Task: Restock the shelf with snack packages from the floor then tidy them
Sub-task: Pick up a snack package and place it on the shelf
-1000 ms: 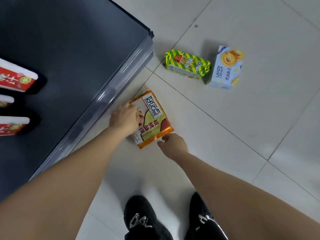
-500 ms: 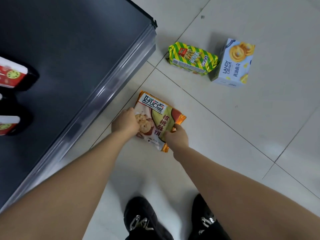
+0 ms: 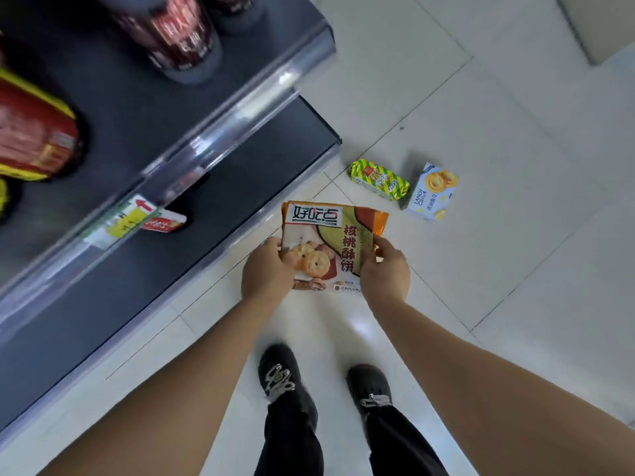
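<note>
An orange and green cookie bag (image 3: 330, 235) is held up off the floor, face toward me. My left hand (image 3: 266, 269) grips its left edge and my right hand (image 3: 385, 269) grips its right edge. Two more snacks lie on the tiled floor beyond it: a green and yellow striped pack (image 3: 379, 180) and, just to its right, a light blue cookie box (image 3: 432, 192). The dark lower shelf (image 3: 240, 187) sits to the left of the bag, and an upper shelf (image 3: 137, 108) juts out above it.
Dark cans (image 3: 175, 32) and a red and yellow bag (image 3: 31, 132) stand on the upper shelf. A yellow price tag (image 3: 125, 219) hangs on its clear rail, a red box (image 3: 163, 223) below it. My two black shoes (image 3: 281, 376) are on the white tiles.
Both hands took hold of the cookie bag and lifted it off the floor. The view rose, bringing the upper shelf into sight. The two other snacks stayed put.
</note>
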`<action>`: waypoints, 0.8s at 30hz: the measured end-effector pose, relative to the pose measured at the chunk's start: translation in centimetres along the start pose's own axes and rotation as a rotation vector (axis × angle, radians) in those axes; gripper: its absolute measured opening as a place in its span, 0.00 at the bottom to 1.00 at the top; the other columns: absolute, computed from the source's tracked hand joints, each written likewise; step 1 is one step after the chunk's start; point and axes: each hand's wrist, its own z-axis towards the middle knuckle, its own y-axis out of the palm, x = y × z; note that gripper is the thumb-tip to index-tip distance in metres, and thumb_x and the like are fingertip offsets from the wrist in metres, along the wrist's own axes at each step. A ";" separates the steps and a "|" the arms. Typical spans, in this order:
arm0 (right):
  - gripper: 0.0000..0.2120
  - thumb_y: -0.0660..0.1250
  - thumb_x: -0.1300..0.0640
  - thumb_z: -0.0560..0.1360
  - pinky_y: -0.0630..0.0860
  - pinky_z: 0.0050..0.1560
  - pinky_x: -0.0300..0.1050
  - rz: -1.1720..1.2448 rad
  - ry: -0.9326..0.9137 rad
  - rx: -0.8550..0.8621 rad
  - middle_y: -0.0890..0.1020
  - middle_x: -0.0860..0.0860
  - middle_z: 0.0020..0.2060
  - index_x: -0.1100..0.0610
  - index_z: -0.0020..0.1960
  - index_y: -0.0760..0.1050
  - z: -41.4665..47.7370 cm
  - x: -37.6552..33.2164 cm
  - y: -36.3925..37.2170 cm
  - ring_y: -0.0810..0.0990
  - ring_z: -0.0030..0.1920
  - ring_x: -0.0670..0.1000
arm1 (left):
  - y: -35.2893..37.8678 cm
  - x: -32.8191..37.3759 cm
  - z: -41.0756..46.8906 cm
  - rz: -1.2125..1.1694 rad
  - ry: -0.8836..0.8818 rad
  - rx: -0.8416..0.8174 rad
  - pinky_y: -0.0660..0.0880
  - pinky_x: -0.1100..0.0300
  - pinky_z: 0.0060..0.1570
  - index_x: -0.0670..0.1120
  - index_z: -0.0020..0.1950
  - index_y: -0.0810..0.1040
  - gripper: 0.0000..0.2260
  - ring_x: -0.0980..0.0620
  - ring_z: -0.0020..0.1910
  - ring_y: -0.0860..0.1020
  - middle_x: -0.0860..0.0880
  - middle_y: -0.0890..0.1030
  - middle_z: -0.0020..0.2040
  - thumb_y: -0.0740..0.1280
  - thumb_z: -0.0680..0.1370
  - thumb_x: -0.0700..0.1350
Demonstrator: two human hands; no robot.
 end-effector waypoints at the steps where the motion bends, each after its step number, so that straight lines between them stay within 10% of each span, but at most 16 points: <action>1: 0.17 0.58 0.49 0.80 0.76 0.49 0.49 -0.001 -0.024 -0.010 0.79 0.52 0.56 0.47 0.67 0.73 -1.1 -1.1 -1.2 0.78 0.53 0.55 | -1.3 0.4 -1.4 -0.026 -0.006 0.012 0.71 0.57 0.40 0.45 0.52 0.77 0.07 0.48 0.44 0.77 0.45 0.82 0.51 0.61 0.80 0.45; 24: 0.12 0.60 0.56 0.79 0.68 0.35 0.41 -0.195 -0.769 -0.388 0.83 0.54 0.44 0.49 0.57 0.80 -28.8 -17.8 -8.6 0.79 0.43 0.55 | -23.9 -4.9 -30.2 -0.433 -0.400 0.510 0.72 0.58 0.45 0.44 0.57 0.80 0.13 0.43 0.51 0.79 0.43 0.83 0.53 0.57 0.81 0.42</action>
